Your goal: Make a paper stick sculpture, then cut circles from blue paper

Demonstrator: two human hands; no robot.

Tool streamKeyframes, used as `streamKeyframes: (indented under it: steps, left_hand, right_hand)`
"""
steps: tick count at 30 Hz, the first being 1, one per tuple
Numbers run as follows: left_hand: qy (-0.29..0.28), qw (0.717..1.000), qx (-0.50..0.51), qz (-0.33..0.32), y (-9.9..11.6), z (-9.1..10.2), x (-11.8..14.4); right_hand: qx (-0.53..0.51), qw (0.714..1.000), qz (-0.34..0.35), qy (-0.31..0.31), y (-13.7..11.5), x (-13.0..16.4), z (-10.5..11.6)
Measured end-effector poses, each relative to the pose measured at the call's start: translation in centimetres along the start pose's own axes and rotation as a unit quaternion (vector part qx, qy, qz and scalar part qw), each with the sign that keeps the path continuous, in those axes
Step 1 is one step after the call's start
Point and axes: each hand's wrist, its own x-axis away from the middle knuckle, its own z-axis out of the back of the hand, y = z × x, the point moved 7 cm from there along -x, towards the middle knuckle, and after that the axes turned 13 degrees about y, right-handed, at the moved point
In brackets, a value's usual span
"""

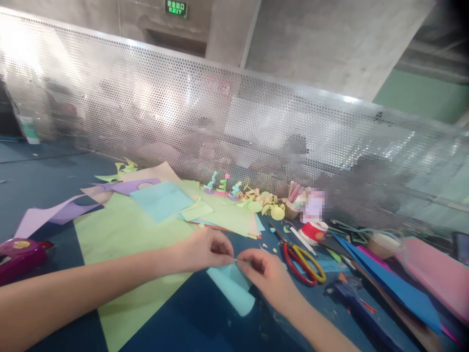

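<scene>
Your two hands and a single light-blue paper piece (233, 292) above the dark blue tabletop (176, 322). The paper lies between your hands and just below their fingertips, its upper edge pinched by your left hand (207, 249) and your right hand (266, 275), its lower edge curled toward you. The fingers of both are bent inward, fingertips nearly meeting. Counted around them: one large pale-green sheet (120, 239), partly under your left forearm; one flat light-blue sheet (163, 200) upon it; three small spiral paper ornaments (222, 187) upright in a row beyond; and, to your right, one pair of scissors (287, 254), one red-and-white roll (313, 233) and one dark blue glue gun (361, 308).
</scene>
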Motion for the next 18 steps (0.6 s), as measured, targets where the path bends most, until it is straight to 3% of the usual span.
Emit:
streamKeyframes:
  steps: [11,18]
  left_hand:
    - [0.068,0.995,-0.038,-0.056,0.87,0.84,0.06]
    - [0.017,1.0,0.012,-0.009,-0.05,0.38,-0.39]
  right_hand:
    - [-0.044,0.999,-0.018,0.021,0.36,-0.25,0.49]
    - [-0.011,0.999,0.011,0.031,0.03,-0.15,0.66]
